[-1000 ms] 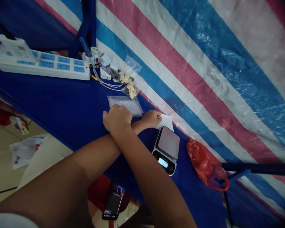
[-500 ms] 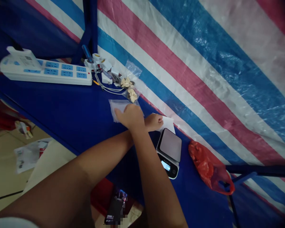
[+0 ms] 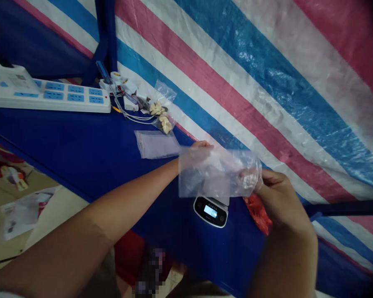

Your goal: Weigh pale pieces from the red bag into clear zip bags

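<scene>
A clear plastic bag (image 3: 191,182) is stretched out in the air over the digital scale (image 3: 202,213), its right end pinched in my right hand (image 3: 278,192). My left hand (image 3: 200,150) is behind the bag's upper left part, near the wall, with its fingers curled; what they hold, if anything, is hidden. The scale's display is lit, and the bag covers most of its platform. Left of my left hand, a stack of flat clear bags (image 3: 155,145) lies on the blue table (image 3: 81,140).
Along the back are a white power strip (image 3: 77,101), a screwdriver (image 3: 103,71), cables and small bags with pale pieces (image 3: 165,124). A red plastic bag (image 3: 259,213) lies right of the scale. A striped tarpaulin (image 3: 236,82) forms the wall behind.
My right hand has left the stack of bags and swung right with one clear bag, uncrossing my arms. My left hand remains near the wall. The view has shifted slightly.
</scene>
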Tool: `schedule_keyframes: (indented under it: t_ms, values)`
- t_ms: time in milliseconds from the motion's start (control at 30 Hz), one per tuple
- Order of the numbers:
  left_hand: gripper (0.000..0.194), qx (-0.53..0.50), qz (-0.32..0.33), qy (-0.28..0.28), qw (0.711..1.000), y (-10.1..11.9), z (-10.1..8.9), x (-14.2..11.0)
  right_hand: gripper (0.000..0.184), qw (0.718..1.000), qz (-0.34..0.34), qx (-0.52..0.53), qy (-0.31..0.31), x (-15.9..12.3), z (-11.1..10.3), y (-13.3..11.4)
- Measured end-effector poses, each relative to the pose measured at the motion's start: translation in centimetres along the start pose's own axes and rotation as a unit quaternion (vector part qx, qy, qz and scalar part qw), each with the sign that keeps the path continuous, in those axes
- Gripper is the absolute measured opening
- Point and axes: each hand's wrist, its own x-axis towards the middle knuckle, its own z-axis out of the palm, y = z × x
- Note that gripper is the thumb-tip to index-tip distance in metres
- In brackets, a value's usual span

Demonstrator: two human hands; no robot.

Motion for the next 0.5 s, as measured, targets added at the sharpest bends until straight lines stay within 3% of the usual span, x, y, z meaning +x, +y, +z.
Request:
schedule_keyframes:
  t_ms: [67,133,200,300,333,367,500]
  values:
    - [0.055,-0.112,-0.057,-0.130,0.983,1.4,2.2,-0.6,0.020,0.998,0.046,-0.047,-0.014,-2.0,-2.6,2.9]
    - [0.065,-0.206,-0.115,-0.296,0.926,2.3,5.3,-1.3,0.022,0.994,0.055,-0.089,-0.040,-4.3,-3.8,4.6]
    - [0.069,-0.236,-0.139,-0.436,0.858,2.7,8.9,-2.2,0.023,0.988,0.047,-0.139,-0.044,-7.0,-4.5,5.1]
    - [0.061,-0.234,-0.177,-0.622,0.726,2.2,14.4,-3.4,0.023,0.976,0.040,-0.213,-0.024,-11.3,-5.8,4.4]
    - [0.056,-0.235,-0.188,-0.666,0.682,1.8,16.1,-3.8,0.023,0.973,0.047,-0.226,-0.024,-12.7,-6.2,4.1]
    - [0.052,-0.250,-0.190,-0.683,0.659,1.2,17.8,-4.3,0.024,0.970,0.060,-0.231,-0.031,-13.9,-6.7,3.9]
    - [0.049,-0.349,-0.212,-0.684,0.604,-2.2,23.7,-6.7,0.033,0.965,0.148,-0.204,-0.069,-17.2,-7.6,4.1]
